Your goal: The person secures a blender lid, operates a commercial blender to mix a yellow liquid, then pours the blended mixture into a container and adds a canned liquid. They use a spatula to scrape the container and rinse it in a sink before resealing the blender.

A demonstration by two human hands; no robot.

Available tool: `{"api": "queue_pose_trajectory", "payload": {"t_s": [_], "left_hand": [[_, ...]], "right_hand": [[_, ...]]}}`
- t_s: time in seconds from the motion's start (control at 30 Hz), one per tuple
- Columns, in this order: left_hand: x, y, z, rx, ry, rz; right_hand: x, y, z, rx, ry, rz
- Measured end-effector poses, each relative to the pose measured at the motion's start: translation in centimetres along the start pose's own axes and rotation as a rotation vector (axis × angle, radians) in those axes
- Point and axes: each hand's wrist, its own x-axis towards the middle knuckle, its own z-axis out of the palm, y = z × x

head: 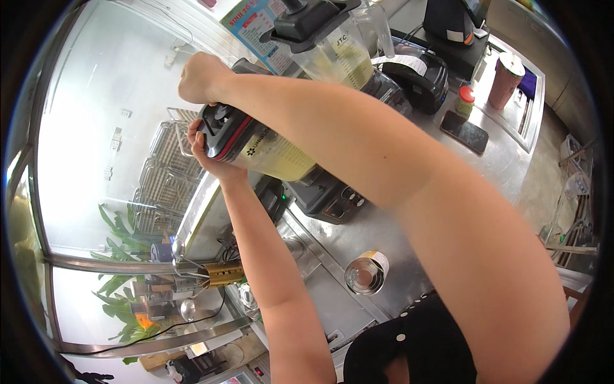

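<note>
A blender jug (pixel 278 153) with pale yellow contents sits on a black blender base (pixel 321 197). My left hand (pixel 208 153) grips the near edge of its black lid (pixel 225 129), which has a red seal. My right hand (pixel 204 79) is a closed fist above the far part of the lid; its palm is hidden, so what it holds cannot be told. My right forearm covers part of the jug. Beyond it stands a second blender jug (pixel 336 53), also with pale yellow contents and a black lid.
An opened tin can (pixel 367 272) stands on the steel counter (pixel 383 235). A phone (pixel 464 132), a red-capped small jar (pixel 466 100), a receipt printer (pixel 422 77) and a lidded tumbler (pixel 506 81) are at the right. A perforated utensil holder (pixel 223 273) is at the left, near a glass pane.
</note>
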Motion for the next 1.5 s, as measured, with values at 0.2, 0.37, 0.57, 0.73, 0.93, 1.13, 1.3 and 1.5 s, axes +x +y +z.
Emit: {"api": "queue_pose_trajectory", "payload": {"t_s": [0.2,0.37,0.57,0.73,0.93,1.13,1.3,1.5], "left_hand": [[0.4,-0.4,0.1,-0.033,-0.005,-0.019],[0.9,-0.4,-1.3,-0.014,-0.011,0.047],[0.6,-0.3,-1.0,-0.093,0.028,-0.008],[0.3,-0.2,0.4,-0.083,0.000,-0.035],[0.2,-0.2,0.2,-0.095,0.013,-0.014],[0.8,-0.9,-0.9,-0.122,0.020,0.042],[0.6,-0.4,-0.5,-0.108,0.019,0.010],[0.0,0.0,-0.2,-0.084,0.001,-0.016]], "right_hand": [[-0.6,0.0,-0.2,0.291,0.517,-0.204],[-3.5,-1.0,0.2,0.006,0.193,-0.512],[-1.9,-1.0,1.0,-0.214,-0.080,-0.352],[0.4,0.1,0.5,-0.079,0.172,-0.040],[-1.0,-0.1,-0.2,0.352,0.568,-0.223],[-2.7,-0.4,1.1,-0.023,0.128,-0.605],[-1.1,-0.4,1.3,-0.190,0.011,-0.317],[0.1,0.9,1.9,-0.003,0.169,-0.074]]}}
